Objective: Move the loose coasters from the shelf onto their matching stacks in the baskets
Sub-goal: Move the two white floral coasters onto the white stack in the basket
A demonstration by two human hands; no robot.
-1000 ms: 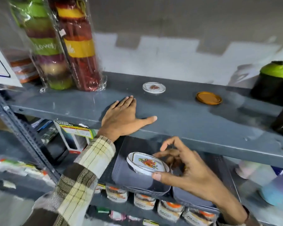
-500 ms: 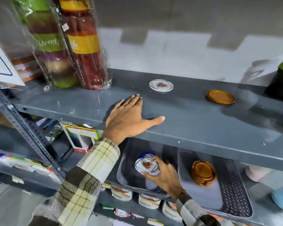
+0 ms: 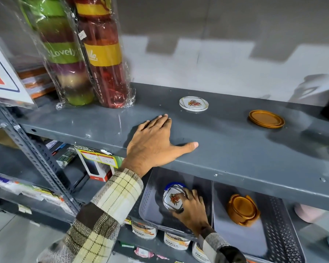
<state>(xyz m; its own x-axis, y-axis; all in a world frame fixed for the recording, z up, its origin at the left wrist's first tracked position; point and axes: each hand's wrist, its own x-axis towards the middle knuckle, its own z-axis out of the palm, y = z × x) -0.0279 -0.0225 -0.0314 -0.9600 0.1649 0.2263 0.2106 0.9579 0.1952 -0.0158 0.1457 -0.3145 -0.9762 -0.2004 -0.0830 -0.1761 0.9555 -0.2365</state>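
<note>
My right hand (image 3: 193, 210) reaches into the left grey basket (image 3: 150, 204) under the shelf, fingers closed on a white floral coaster (image 3: 173, 199) that sits against the white coaster stack with a blue edge behind it. My left hand (image 3: 156, 143) lies flat and open on the grey shelf (image 3: 235, 149), holding nothing. A loose white floral coaster (image 3: 194, 103) lies on the shelf beyond my left hand. A loose orange coaster (image 3: 266, 119) lies further right. The right basket (image 3: 281, 230) holds an orange coaster stack (image 3: 242, 209).
Two tall wrapped bundles of coloured containers (image 3: 84, 52) stand at the shelf's left back. A white sign (image 3: 2, 78) hangs at the far left. A slanted metal upright (image 3: 36, 158) runs down the left. Small tubs (image 3: 176, 242) sit below the baskets.
My right hand carried the white floral coaster down and back into the left basket, reaching the stack. My left hand stayed flat on the shelf.
</note>
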